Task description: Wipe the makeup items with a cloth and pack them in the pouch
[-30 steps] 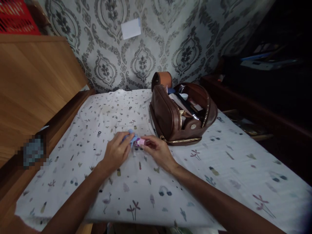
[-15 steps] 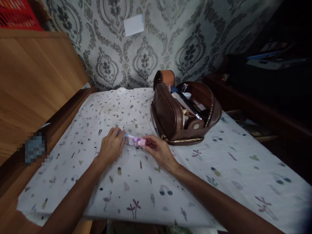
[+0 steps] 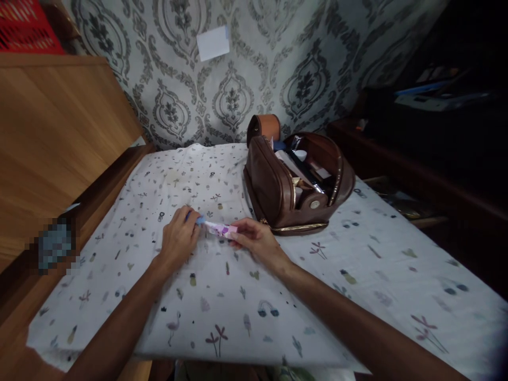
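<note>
OK, tube [image 3: 218, 229] in R hand [image 3: 259, 242], blue bit [image 3: 200, 219] in L hand [image 3: 178, 235].

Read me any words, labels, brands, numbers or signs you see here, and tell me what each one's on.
No text is readable.
Pink-and-purple tube: printed markings, too small and blurred to read.
Round snap on the brown bag: too small to tell.
White paper on the wall: no writing visible.
</note>
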Tool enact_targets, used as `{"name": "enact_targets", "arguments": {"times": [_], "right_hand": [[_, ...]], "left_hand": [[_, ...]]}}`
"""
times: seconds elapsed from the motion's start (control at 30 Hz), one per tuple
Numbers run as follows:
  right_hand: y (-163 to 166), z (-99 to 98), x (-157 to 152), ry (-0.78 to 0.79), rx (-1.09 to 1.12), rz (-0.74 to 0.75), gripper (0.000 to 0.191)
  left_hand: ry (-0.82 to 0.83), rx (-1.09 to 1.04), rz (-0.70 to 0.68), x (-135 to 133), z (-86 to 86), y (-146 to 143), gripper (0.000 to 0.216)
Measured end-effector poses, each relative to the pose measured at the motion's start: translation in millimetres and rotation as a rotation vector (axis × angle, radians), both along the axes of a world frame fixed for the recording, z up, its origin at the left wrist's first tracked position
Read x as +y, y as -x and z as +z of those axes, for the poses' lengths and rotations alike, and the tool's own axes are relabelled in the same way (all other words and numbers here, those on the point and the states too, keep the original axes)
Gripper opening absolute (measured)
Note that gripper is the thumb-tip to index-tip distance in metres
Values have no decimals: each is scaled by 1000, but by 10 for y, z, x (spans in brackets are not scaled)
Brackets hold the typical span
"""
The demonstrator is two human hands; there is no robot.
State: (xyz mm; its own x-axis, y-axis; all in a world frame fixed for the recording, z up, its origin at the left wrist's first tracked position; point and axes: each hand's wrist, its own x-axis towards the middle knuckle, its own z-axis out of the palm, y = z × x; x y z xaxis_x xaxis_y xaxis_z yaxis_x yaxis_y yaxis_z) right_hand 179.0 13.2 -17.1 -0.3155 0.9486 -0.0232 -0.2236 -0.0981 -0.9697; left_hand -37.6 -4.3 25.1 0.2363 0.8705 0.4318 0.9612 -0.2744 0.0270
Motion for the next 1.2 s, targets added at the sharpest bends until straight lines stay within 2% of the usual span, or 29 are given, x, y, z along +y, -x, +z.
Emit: {"name": "enact_targets", "arguments": {"times": [0.1, 0.27, 0.37, 0.5, 0.57, 0.7, 0.77, 0.83, 0.9, 1.07, 1.2], "right_hand": [[-17, 9, 6, -89, -17, -86, 31], [-26, -16, -5, -349, -197, -170, 20], [-12, -45, -21, -456, -287, -171, 19], [-13, -70, -21, -493, -338, -166, 24], [-21, -73, -14, -473, -348, -158, 22], [-30, -86, -1, -414, -372, -133, 19], [-30, -100, 5, -390, -383, -135, 22], [-31, -113, 12, -366, -394, -148, 29], [-36, -113, 19, -359, -415, -151, 31], [-55, -70, 22, -410, -485, -113, 13], [-58, -51, -3, -370, -455, -83, 12]], "left_hand": [[-79, -38, -34, -6, 8, 5, 26], [-167, -46, -95, -32, -10, -41, 29], [-209, -37, -205, -85, -54, -153, 32], [-144, 76, -356, -159, -121, -310, 38], [-65, 135, -322, -160, -138, -326, 41], [191, 227, -70, -85, -107, -223, 40], [293, 235, 24, -44, -70, -165, 37], [345, 233, 60, -22, -35, -138, 35], [364, 238, 72, -17, -14, -142, 34], [359, 239, 72, -26, -38, -160, 34], [238, 177, 43, -19, -95, -108, 36]]}}
